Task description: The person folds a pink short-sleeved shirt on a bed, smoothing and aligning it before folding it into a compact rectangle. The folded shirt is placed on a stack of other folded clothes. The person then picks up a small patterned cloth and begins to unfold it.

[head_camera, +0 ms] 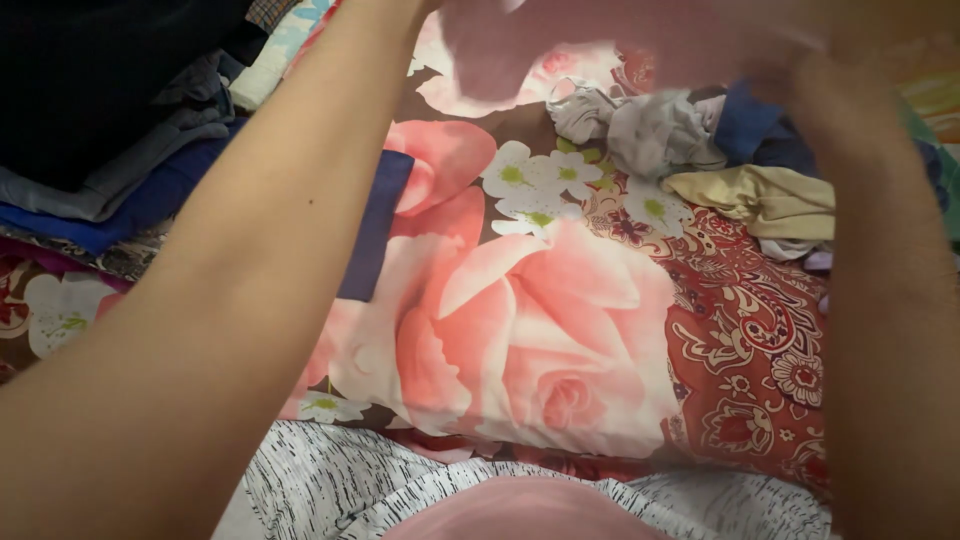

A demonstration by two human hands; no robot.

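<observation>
Pink cloth [600, 40], pale and badly blurred, hung at the top edge of the view above a rose-printed bedsheet [540, 340]. Both forearms reached up to it; the left hand [425, 8] was cut off by the frame and the right hand [790, 70] was smeared by motion, so their grip could not be told. Crumpled grey garments [640, 125] lay just below.

A bed under a flowered cover

The rose-print bedspread [540, 340] fills the scene; folded clothes [110, 150] stack far left, loose garments [700, 150] far right.
</observation>
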